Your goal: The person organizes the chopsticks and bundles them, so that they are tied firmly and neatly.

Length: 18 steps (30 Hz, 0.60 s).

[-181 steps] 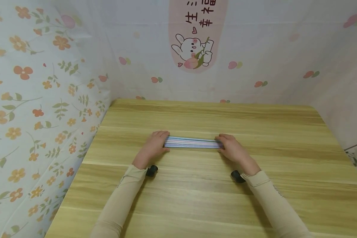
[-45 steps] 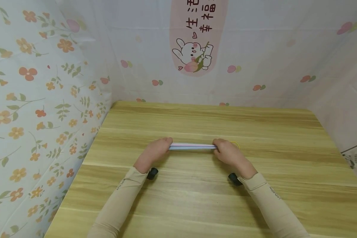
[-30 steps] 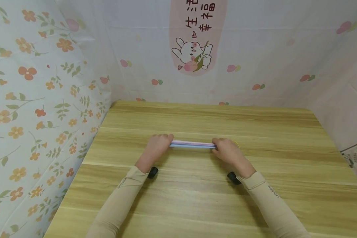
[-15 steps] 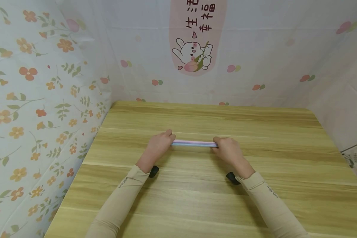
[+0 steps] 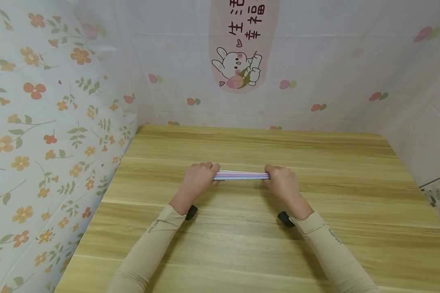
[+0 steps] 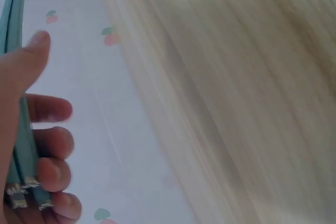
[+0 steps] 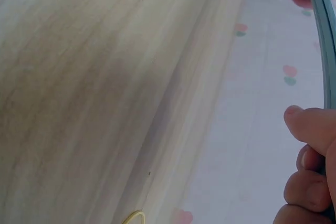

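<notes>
Head view, left to right.

Flowered cloth (image 5: 33, 138): hung at far left.

Left hand (image 5: 199, 178): fingers curled round the left end of the bundle, thumb alongside.

Bundle of thin sticks (image 5: 242, 175): pink, blue and lilac; held crosswise between both hands above the middle of the table (image 5: 234, 244), seemingly clear of the wood.

Right hand (image 5: 284, 183): clasped round the bundle's right end.

Yellow loop (image 7: 135, 217): thin, single; at the bottom of the right wrist view.

Risks, as judged: no tie shows on the exposed middle, so a loosened hand could let sticks slip, fan out or drop; uneven pressure at the ends could splay them.

Obscured: number and material of sticks; right ends, covered by fingers; silvery tips (image 6: 29, 195) at the left, partly covered; the loop, cut off, its support uncertain.
</notes>
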Motion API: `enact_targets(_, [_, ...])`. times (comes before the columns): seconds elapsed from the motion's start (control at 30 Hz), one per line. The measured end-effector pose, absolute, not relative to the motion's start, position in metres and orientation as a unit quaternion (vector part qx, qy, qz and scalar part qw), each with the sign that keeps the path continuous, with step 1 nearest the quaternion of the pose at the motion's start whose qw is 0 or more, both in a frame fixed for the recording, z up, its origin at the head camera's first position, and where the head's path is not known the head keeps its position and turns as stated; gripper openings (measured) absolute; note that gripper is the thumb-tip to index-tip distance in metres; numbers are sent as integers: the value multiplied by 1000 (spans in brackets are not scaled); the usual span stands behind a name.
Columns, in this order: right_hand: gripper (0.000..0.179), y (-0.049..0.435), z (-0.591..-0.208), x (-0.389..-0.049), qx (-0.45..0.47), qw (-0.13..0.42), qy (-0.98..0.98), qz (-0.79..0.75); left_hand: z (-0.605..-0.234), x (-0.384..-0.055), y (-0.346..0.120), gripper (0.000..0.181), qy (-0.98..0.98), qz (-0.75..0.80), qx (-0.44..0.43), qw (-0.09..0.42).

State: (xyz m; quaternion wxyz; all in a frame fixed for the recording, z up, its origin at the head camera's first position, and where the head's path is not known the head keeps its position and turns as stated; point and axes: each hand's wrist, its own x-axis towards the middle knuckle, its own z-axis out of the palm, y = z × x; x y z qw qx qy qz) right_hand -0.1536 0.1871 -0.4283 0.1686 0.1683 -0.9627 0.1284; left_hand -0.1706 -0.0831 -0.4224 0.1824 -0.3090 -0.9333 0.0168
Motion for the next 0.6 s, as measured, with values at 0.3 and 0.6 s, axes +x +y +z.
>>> enact_targets(0.3, [21, 184, -429, -155, 153, 203, -959, 125, -418, -169, -79, 21, -935, 34, -298, 188])
enact_targets(0.6, [19, 185, -429, -154, 153, 231, -952, 129, -418, -169, -80, 19, -925, 14, -314, 211])
